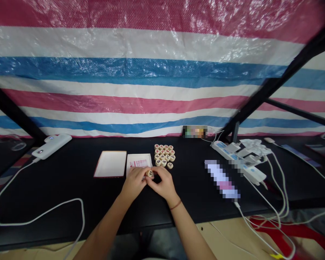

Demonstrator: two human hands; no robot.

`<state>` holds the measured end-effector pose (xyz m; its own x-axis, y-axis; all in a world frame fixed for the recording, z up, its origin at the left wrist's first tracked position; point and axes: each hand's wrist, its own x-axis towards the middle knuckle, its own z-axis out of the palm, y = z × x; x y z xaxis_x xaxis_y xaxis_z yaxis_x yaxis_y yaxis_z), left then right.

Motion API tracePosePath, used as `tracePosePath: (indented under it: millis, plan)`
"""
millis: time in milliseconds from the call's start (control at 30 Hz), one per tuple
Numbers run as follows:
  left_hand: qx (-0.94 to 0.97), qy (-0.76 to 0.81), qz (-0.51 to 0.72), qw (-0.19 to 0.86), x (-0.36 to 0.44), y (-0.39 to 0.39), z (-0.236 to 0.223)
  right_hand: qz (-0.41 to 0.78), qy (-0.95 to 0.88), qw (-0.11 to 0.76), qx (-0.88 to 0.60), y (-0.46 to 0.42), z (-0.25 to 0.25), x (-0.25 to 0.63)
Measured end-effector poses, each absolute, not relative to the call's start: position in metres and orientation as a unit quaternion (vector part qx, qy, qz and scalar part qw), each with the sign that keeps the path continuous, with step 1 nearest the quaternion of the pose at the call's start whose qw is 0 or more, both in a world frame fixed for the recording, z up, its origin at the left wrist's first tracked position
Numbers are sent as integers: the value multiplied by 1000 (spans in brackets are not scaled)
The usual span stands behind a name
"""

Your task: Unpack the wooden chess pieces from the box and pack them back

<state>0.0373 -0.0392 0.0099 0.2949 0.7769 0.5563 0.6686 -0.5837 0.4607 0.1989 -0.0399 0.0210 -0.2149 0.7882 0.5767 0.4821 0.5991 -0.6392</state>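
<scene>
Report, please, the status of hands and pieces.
Left hand, right hand together holding round piece. Grouped pieces just right of white box. Nothing visibly blocking hands.

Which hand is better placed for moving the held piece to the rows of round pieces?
Probably the right hand: both hands meet around the held piece, but the right lies nearer the rows of round pieces; the left hand sits on the held piece's other side.

Count: 15 disc tops (162,157) visible on bench (56,187); at least 1 disc (150,173) between 2 hands (164,182); 2 open box halves (111,164); 1 power strip (254,174).
</scene>
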Motion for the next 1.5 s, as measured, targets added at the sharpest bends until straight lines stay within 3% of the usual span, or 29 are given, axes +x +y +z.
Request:
tracePosePath:
  millis: [133,267,433,667,967,1100,1233,1333,1500]
  plan:
    - [811,468,346,60,40,-39,10,141,-726,495,-456,-36,18,204]
    - [820,484,305,14,43,-41,11,60,-580,555,-594,-26,11,226]
    - [817,499,290,-12,47,-43,7,51,-547,494,-673,-19,-7,246]
    - [818,504,276,-12,46,-43,5,8,-627,403,-666,-16,-19,249]
    - [813,511,278,-13,48,-44,6,1,-634,382,-672,-16,-18,245]
    - [814,508,281,-9,47,-44,7,-12,-628,433,-647,-18,-8,242]
    - [817,507,274,-4,47,-43,8,94,-686,489,-531,-24,4,233]
    - [816,511,270,4,46,-43,9,207,-744,439,-459,-28,8,225]
    - [822,500,272,7,45,-42,11,241,-779,369,-446,-28,5,219]
